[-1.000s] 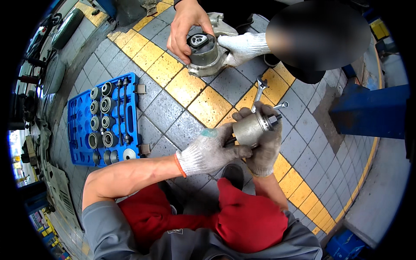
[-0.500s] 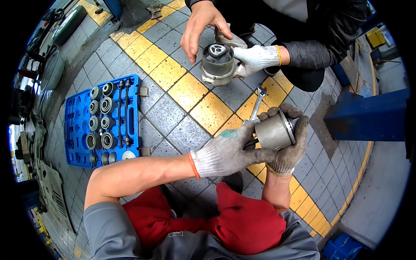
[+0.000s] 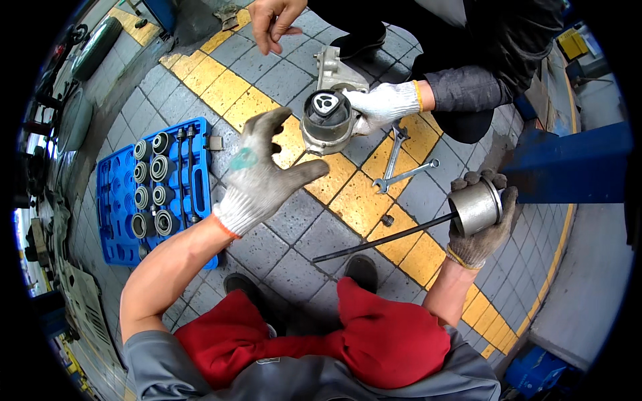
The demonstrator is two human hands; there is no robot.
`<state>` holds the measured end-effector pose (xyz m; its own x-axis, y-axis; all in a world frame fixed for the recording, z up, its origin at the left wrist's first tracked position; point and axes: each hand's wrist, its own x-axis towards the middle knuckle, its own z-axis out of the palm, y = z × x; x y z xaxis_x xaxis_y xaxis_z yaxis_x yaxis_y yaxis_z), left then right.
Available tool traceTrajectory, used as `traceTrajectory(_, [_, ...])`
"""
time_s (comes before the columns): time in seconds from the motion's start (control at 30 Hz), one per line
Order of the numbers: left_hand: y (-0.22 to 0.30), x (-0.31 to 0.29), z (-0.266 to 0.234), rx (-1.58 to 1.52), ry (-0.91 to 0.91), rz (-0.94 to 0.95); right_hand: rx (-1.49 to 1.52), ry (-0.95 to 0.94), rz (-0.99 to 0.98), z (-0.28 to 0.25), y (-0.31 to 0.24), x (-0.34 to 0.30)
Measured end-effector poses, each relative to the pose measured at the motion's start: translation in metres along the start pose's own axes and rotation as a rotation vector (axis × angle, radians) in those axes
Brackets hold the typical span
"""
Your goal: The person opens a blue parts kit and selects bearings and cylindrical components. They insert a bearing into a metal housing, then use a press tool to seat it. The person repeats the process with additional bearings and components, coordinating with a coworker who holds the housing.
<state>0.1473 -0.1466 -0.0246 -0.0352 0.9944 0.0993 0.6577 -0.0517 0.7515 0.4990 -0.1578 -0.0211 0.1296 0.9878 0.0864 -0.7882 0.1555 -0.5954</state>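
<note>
Firstly, the right hand [image 3: 491, 217]: gloved, curled round a metal cylinder [image 3: 473, 208], which lies in its grasp, raised over the tiled floor [image 3: 294, 274] and well apart from the left hand. One dark rod [image 3: 384, 238], projecting from the cylinder toward the lower left, far end free.

Item, the left hand [image 3: 261, 170]: gloved, a green stain on its back, holding nothing, fingers and thumb spread wide. Just beside it, to the right, one round metal housing [image 3: 328, 140] with a dark rubber insert; contact between the two cannot be told.

Item, a co-worker's gloved hand [image 3: 381, 103], on the housing's right side. The co-worker's bare hand [image 3: 275, 25], apart from it, above.

On the tiles between the person's hands: two wrenches [image 3: 393, 160], crossing near one end; one small dark nut [image 3: 387, 220], nearer the rod.

Far left: an open blue case [image 3: 115, 252], bearing stepped metal sleeves [image 3: 160, 168].
</note>
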Motion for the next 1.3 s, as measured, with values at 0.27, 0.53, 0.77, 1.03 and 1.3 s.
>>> traceTrajectory(0.27, [0.001,0.027,0.024,0.011,-0.034,0.072,0.106,0.046,-0.071,0.005,-0.021,0.009])
traceTrajectory(0.53, [-0.013,0.027,0.017,-0.104,-0.086,0.069,0.125,-0.082,-0.234,0.022,-0.072,0.027])
traceTrajectory(0.77, [-0.042,0.004,0.006,-0.163,-0.095,-0.024,-0.033,0.044,-0.324,0.054,-0.059,0.029])
traceTrajectory(1.03, [-0.067,-0.037,-0.007,-0.169,-0.14,-0.1,-0.042,0.063,-0.112,0.048,-0.013,0.02])
traceTrajectory(1.3, [-0.07,-0.024,0.025,-0.326,0.005,0.055,-0.079,0.096,0.052,0.043,0.027,0.006])
